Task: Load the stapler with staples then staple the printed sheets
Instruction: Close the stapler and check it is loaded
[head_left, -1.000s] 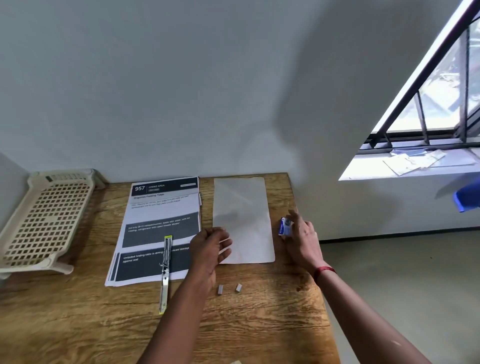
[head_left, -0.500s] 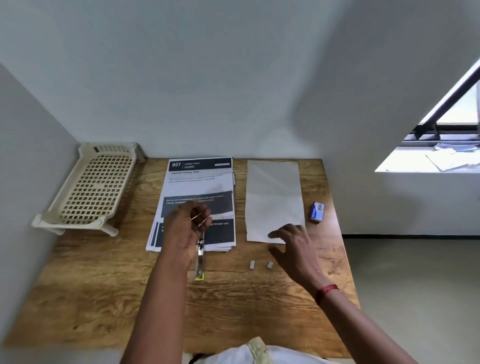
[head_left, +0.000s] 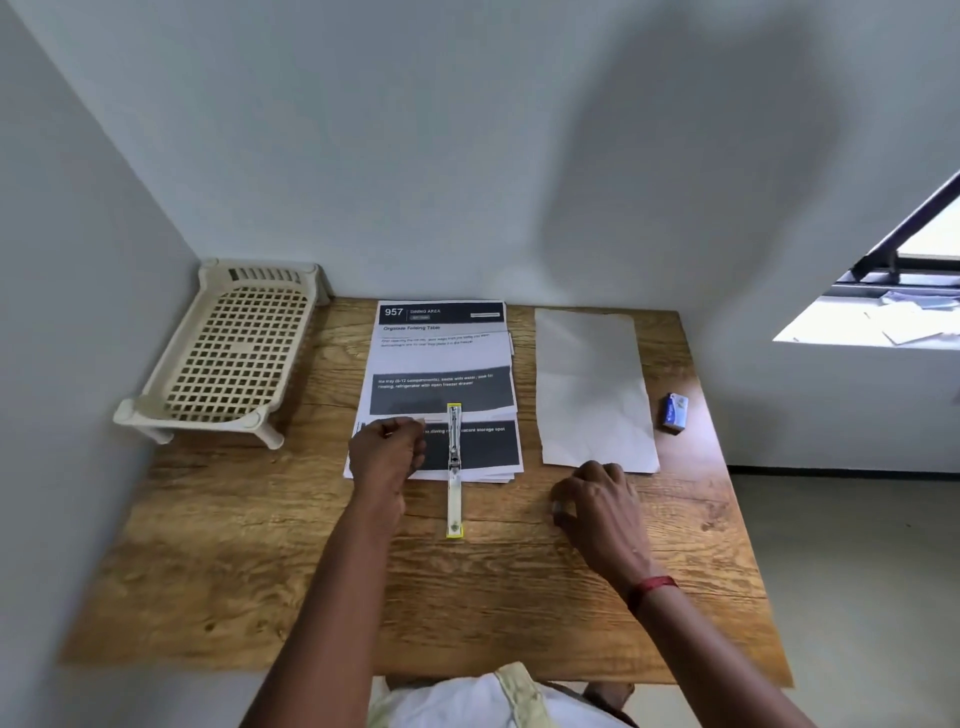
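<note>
Since half a second ago the left hand (head_left: 387, 457) has let go of the stapler (head_left: 454, 467). It lies opened flat just right of that hand, its far half on the printed sheets (head_left: 441, 353) and its near half on the wooden table (head_left: 260, 545). The left fingers are curled; I cannot tell if they hold anything. The right hand (head_left: 597, 499) has dropped over the loose staples by the blank sheet (head_left: 589, 384), fingers curled, grip unclear. Open wood runs from both hands to the near edge.

One camera, worn on the person's head, looks forward and steeply down, close over the wooden table (head_left: 249, 561); wall (head_left: 467, 156) at twelve o'clock, window (head_left: 914, 260) at two.
</note>
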